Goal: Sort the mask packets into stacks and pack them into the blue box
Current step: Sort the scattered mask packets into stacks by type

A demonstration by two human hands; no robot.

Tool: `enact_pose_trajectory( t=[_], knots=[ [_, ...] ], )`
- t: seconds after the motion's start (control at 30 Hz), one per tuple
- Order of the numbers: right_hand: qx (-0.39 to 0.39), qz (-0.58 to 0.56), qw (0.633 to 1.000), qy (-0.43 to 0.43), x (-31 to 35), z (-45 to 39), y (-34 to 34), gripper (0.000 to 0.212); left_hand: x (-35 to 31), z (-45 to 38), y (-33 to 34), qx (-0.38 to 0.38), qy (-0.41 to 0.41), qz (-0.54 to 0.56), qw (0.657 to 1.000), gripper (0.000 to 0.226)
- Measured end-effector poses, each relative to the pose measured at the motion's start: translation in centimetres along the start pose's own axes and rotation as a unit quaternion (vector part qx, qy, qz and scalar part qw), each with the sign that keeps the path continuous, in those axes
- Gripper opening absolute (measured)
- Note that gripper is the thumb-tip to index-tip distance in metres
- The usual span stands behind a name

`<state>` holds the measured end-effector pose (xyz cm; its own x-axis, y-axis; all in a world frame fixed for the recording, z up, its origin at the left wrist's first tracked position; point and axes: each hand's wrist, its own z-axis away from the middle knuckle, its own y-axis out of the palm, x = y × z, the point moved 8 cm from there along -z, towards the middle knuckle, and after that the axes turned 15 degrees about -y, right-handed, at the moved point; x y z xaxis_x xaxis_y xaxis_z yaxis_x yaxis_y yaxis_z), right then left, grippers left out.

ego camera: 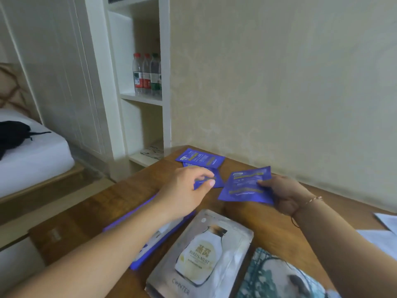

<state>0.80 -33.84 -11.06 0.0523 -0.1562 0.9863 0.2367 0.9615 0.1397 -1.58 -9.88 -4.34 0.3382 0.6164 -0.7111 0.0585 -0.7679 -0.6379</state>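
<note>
My right hand [285, 193] holds a blue mask packet [246, 186] by its right edge, a little above the wooden table [268, 220]. My left hand [187, 188] pinches another blue packet [217, 181] lying on the table. Farther back, more blue packets [199, 158] lie near the table's far corner. The blue box [150, 235] lies under my left forearm, partly hidden. In front of me is a stack of grey bird's-nest packets [204, 254], with a teal patterned packet [279, 274] to its right.
White papers [384, 231] lie at the table's right edge. The wall stands right behind the table. A white shelf with water bottles [147, 74] is to the left, and a bed [32, 151] farther left.
</note>
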Motion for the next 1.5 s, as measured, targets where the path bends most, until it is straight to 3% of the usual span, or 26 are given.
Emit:
enact_pose_trajectory(
  t=[0.07, 0.1, 0.13, 0.2, 0.27, 0.33, 0.4, 0.5, 0.53, 0.57, 0.63, 0.67, 0.73, 0.77, 0.83, 0.97, 1.07, 1.2, 1.27, 1.4, 1.5],
  knots=[
    [0.029, 0.005, 0.998, -0.064, 3.4, 2.5, 0.6, 0.027, -2.4, 3.1, -1.1, 0.035, -0.014, 0.159, 0.987, 0.018],
    [0.039, 0.029, 0.992, -0.116, 5.2, 4.0, 1.1, 0.027, -3.1, 4.5, -1.0, 0.083, -0.054, 0.264, 0.960, 0.029],
    [0.049, 0.068, 0.980, -0.178, 7.2, 6.0, 1.8, 0.026, -3.3, 5.6, -0.3, 0.151, -0.117, 0.367, 0.910, 0.045],
    [0.067, 0.144, 0.938, -0.308, 10.3, 10.4, 3.2, 0.026, -3.5, 7.9, 1.7, 0.297, -0.243, 0.535, 0.753, 0.078],
    [0.078, 0.242, 0.863, -0.438, 12.2, 14.7, 4.3, 0.028, -3.9, 9.7, 2.6, 0.369, -0.293, 0.643, 0.604, 0.103],
    [0.092, 0.324, 0.776, -0.534, 12.4, 18.0, 5.1, 0.028, -4.1, 10.4, 2.4, 0.373, -0.287, 0.712, 0.522, 0.116],
    [0.107, 0.386, 0.695, -0.597, 11.7, 20.3, 5.7, 0.024, -4.3, 11.1, 1.9, 0.366, -0.273, 0.745, 0.487, 0.115],
    [0.164, 0.460, 0.584, -0.649, 10.5, 22.6, 6.5, 0.034, -4.2, 12.2, 0.9, 0.348, -0.268, 0.735, 0.517, 0.087],
    [0.186, 0.472, 0.570, -0.646, 10.3, 23.0, 6.4, 0.045, -3.9, 12.4, 0.5, 0.339, -0.272, 0.720, 0.542, 0.074],
    [0.204, 0.464, 0.591, -0.628, 10.3, 22.9, 5.9, 0.056, -3.4, 12.6, 0.3, 0.325, -0.282, 0.697, 0.574, 0.062],
    [0.208, 0.344, 0.725, -0.560, 11.1, 22.3, 4.8, 0.057, -2.5, 13.2, -0.2, 0.304, -0.303, 0.657, 0.620, 0.045],
    [0.176, 0.251, 0.801, -0.514, 11.5, 21.6, 4.2, 0.051, -2.0, 13.5, -0.5, 0.298, -0.304, 0.643, 0.636, 0.040],
    [0.104, 0.112, 0.919, -0.362, 10.6, 18.8, 3.7, 0.030, -1.0, 14.0, -1.4, 0.284, -0.305, 0.627, 0.658, 0.036],
    [0.110, 0.089, 0.955, -0.259, 9.2, 17.3, 4.4, 0.023, -0.4, 14.0, -1.9, 0.278, -0.303, 0.626, 0.662, 0.036],
    [0.155, 0.092, 0.977, -0.112, 6.4, 15.3, 6.7, 0.018, 0.9, 13.9, -2.8, 0.276, -0.299, 0.621, 0.670, 0.039],
    [0.143, 0.165, 0.972, -0.091, 4.3, 10.7, 10.2, 0.024, 5.6, 13.1, -5.0, 0.240, -0.331, 0.602, 0.686, 0.042],
    [0.123, 0.197, 0.969, -0.088, 2.4, 7.0, 13.2, 0.028, 11.2, 11.9, -7.6, 0.117, -0.339, 0.552, 0.753, 0.054],
    [0.148, 0.295, 0.939, -0.093, -0.6, 3.5, 17.1, 0.032, 17.0, 11.7, -10.1, 0.004, -0.345, 0.354, 0.869, 0.064],
    [0.163, 0.358, 0.913, -0.109, -1.4, 2.7, 18.4, 0.030, 18.4, 11.4, -10.4, -0.019, -0.335, 0.250, 0.908, 0.064],
    [0.195, 0.460, 0.856, -0.131, -2.3, 1.7, 19.1, 0.027, 19.2, 10.9, -9.6, -0.017, -0.309, 0.113, 0.944, 0.067],
    [0.204, 0.494, 0.833, -0.144, -2.7, 1.0, 19.0, 0.025, 17.7, 10.4, -10.2, -0.055, -0.250, -0.041, 0.966, 0.063]
  ],
)
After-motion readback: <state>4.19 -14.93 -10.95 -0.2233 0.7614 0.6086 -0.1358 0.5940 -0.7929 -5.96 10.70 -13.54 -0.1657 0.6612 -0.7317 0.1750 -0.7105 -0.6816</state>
